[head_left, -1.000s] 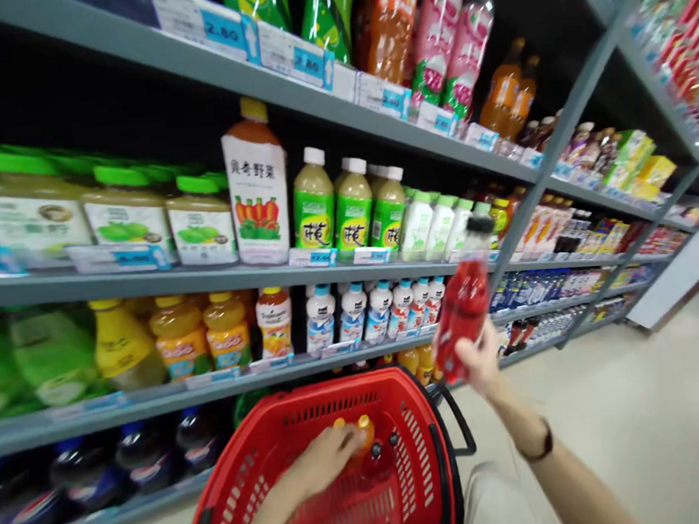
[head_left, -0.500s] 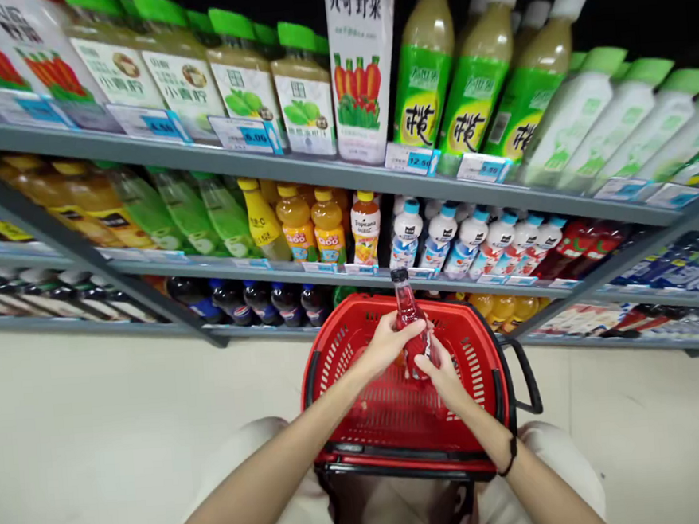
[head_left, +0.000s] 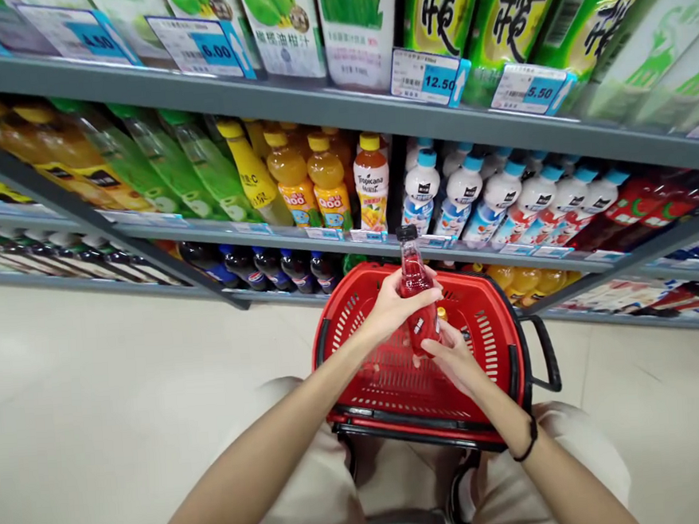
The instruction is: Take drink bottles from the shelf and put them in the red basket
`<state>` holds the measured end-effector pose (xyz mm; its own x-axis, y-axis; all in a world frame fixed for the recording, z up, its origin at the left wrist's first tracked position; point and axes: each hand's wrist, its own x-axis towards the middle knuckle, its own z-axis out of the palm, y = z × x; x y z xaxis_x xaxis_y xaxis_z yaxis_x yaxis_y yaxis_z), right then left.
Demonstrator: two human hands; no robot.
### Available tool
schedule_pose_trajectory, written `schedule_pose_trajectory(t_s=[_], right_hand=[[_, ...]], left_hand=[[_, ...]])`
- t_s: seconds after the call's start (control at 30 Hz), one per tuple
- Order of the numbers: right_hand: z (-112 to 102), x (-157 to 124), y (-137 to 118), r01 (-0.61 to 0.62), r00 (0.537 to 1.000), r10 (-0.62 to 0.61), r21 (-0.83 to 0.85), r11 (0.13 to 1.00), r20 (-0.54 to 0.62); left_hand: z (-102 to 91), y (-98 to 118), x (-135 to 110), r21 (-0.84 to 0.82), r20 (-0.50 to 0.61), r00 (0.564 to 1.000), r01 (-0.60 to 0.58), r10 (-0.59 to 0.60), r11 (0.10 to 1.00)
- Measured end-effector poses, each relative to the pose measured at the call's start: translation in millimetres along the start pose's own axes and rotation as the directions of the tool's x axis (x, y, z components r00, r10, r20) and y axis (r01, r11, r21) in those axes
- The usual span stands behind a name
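Note:
Both hands hold one bottle of red drink with a black cap, nearly upright. My left hand wraps round its middle, thumb across the front. Lower down, my right hand grips the bottle near its base, with a black band on that wrist. Beneath them stands a red shopping basket with slotted walls and black trim. A yellow cap shows inside it, just behind the red bottle; what it belongs to is mostly hidden by my hands.
Shelves in front hold drinks: Tropicana, Qoo bottles, white bottles with blue caps and dark Pepsi bottles. Price tags line the upper shelf edge. The basket's black handle sticks out at right, over pale floor.
The view has come closer to the shelves and tilted down. The bottle has turned slightly in my hands, and its label text now faces me more. Both hands keep hold of it.

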<state>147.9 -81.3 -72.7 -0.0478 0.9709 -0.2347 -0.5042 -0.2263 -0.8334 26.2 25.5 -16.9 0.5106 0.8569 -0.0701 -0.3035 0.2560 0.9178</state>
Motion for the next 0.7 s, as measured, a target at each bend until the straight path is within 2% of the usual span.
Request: schedule_pose_trajectory(t_s=[0.2, 0.43, 0.7], right_hand=[[2, -5, 0, -0.114, 0.993, 0.112, 0.176, 0.978, 0.026], [4, -4, 4, -0.156, 0.987, 0.147, 0.201, 0.967, 0.058], [9, 8, 17, -0.029, 0.982, 0.092, 0.356, 0.934, -0.163]], left_hand=[[3.7, 1, 0, -0.054, 0.003, 1.000, -0.008, 0.008, 0.999], [2.6, -1, -2, -0.056, -0.008, 1.000, 0.001, -0.002, 0.998], [6.1, -6, -1, 0.064, -0.044, 0.993, -0.106, 0.109, 0.992]])
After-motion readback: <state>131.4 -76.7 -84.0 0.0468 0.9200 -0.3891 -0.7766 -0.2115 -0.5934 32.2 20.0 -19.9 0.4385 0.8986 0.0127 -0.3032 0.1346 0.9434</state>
